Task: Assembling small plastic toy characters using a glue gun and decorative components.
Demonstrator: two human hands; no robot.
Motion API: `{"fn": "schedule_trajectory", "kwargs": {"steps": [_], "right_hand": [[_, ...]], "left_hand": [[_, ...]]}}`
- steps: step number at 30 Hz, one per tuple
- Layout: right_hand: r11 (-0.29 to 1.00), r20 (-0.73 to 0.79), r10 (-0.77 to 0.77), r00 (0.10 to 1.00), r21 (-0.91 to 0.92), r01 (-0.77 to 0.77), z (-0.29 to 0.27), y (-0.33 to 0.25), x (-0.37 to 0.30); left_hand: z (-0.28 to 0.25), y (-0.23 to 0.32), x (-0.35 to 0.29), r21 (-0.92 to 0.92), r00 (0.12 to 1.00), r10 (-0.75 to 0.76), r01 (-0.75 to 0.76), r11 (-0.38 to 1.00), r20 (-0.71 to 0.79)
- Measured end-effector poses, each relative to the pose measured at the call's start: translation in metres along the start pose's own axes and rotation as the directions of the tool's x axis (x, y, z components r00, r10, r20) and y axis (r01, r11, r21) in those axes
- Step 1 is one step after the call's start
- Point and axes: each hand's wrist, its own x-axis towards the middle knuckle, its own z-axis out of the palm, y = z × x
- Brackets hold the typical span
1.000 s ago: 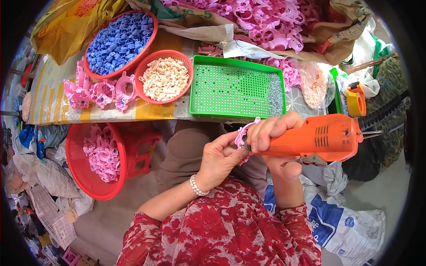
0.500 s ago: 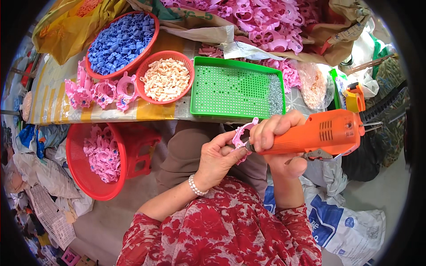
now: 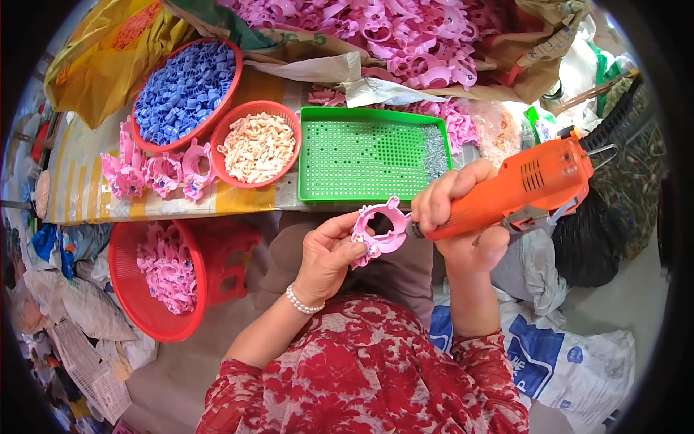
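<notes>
Pinched between thumb and fingers of my left hand (image 3: 327,254) is a pink ring-shaped plastic part (image 3: 390,231), its round opening facing up. My right hand (image 3: 463,213) is wrapped round an orange electric screwdriver (image 3: 531,184), whose tip end points left toward the ring. Tip and ring look slightly apart. Just beyond my hands, a green perforated tray (image 3: 347,155) holds small silvery screws (image 3: 436,153) heaped at its right end. Several similar pink parts (image 3: 165,173) stand on the table at the left.
Left of the tray are a red basket of cream pieces (image 3: 258,147) and another of blue pieces (image 3: 184,90). A sack of pink parts (image 3: 405,36) lies behind. Below the table edge, a red basket (image 3: 170,329) with pink parts leans by a red stool (image 3: 231,264).
My left hand has moved left and turned the pink part so its opening shows. The screwdriver has tilted up and come away from the part, still in my right hand.
</notes>
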Motion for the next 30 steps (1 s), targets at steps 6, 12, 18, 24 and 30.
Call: {"fn": "schedule_trajectory", "kwargs": {"steps": [6,12,18,24,30], "right_hand": [[0.999,-0.004,-0.015,1.000,-0.046,0.015,-0.003,-0.004,0.006],[0.997,-0.014,-0.049,0.999,-0.056,0.048,-0.014,-0.003,0.013],[0.979,-0.086,-0.198,0.976,0.037,0.202,-0.029,0.009,0.032],[0.981,-0.178,-0.142,0.974,-0.156,0.115,-0.030,0.023,0.055],[0.969,-0.182,-0.164,0.969,-0.213,0.124,-0.028,0.024,0.055]], "left_hand": [[0.008,0.000,0.004,0.236,0.999,0.003,0.009,0.972,-0.049],[0.000,0.010,0.001,0.322,0.989,0.089,-0.047,0.946,-0.118],[0.011,0.036,0.014,-0.040,0.985,0.045,-0.053,0.998,-0.164],[0.036,0.026,0.055,-0.131,0.997,-0.077,0.076,0.988,-0.004],[0.049,0.021,0.071,-0.253,0.990,-0.128,0.108,0.962,-0.064]]}}
